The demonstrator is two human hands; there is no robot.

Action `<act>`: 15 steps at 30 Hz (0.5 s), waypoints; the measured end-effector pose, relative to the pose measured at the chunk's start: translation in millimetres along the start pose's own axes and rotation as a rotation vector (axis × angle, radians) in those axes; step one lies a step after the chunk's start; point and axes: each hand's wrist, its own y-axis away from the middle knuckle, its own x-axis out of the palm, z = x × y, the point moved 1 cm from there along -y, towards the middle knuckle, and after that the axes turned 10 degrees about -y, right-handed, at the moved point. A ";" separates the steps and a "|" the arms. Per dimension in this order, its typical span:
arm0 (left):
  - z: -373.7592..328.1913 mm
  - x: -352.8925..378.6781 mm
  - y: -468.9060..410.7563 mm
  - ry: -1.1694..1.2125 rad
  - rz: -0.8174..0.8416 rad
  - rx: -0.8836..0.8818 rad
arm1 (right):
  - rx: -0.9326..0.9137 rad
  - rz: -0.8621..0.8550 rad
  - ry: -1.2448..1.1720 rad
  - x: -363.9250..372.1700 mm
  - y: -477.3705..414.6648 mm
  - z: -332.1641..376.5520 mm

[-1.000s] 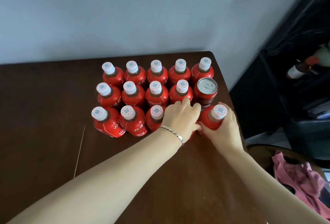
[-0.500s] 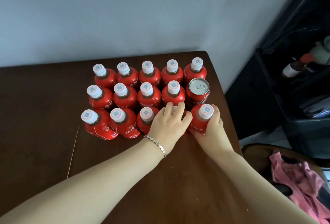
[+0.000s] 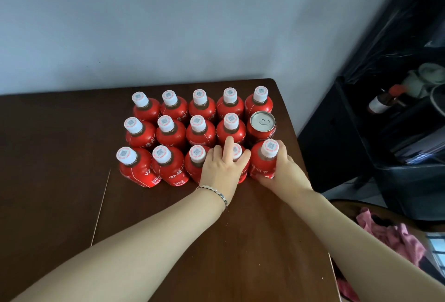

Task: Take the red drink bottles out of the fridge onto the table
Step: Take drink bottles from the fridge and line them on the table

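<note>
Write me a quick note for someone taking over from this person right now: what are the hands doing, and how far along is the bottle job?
Left hand: fingers curled over the top of the fourth front-row bottle, its cap between two fingers.
Right hand: wrapped round the front right bottle, which stands at the row's end.
Things: fourteen red bottles, these two included, stand upright in three rows on the table. A red can fills one middle-row slot.
Done: those bottles are out and standing.
Left: release both grips. The fridge is not plainly in view, so check it for more.
</note>
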 end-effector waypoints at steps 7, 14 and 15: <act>2.5 -56.8 19.0 -0.103 0.187 0.167 | 0.197 0.200 0.396 -4.1 30.4 9.9; 9.5 -103.9 63.1 -0.110 0.389 0.369 | 0.046 0.281 0.203 -2.2 111.6 29.1; 10.9 -108.1 68.1 -0.079 0.421 0.343 | 0.046 0.271 0.198 -3.8 125.2 30.9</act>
